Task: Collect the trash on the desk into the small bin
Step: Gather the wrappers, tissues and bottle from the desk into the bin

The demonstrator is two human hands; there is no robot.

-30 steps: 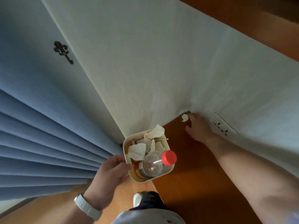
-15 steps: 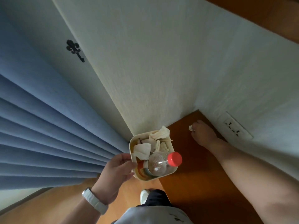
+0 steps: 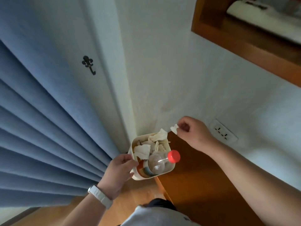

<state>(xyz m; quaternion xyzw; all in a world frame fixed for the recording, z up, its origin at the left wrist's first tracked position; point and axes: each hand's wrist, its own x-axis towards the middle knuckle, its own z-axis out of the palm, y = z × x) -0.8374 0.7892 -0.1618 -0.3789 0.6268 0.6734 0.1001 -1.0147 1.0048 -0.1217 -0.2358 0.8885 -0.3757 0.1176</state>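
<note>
My left hand point(image 3: 119, 172) grips the left wall of a small cream bin point(image 3: 169, 170), held just off the left edge of the brown desk point(image 3: 195, 185). The bin is stuffed with crumpled tissues point(image 3: 158, 137) and a clear plastic bottle with a red cap point(image 3: 174, 156) lying across its near side. My right hand point(image 3: 193, 133) is raised above the desk's far corner and pinches a small white paper scrap point(image 3: 174, 128) between thumb and fingertips, just right of the bin's far rim.
Blue curtain folds point(image 3: 48, 136) hang at the left, beside a white wall with a black hook point(image 3: 88, 64). A wall socket point(image 3: 224, 133) sits right of my right hand. A wooden niche point(image 3: 244, 35) is at the upper right. Wooden floor lies below.
My right hand has lifted the paper scrap off the desk's corner and carried it left toward the bin. The view has tilted upward, and the left hand keeps its hold on the bin.
</note>
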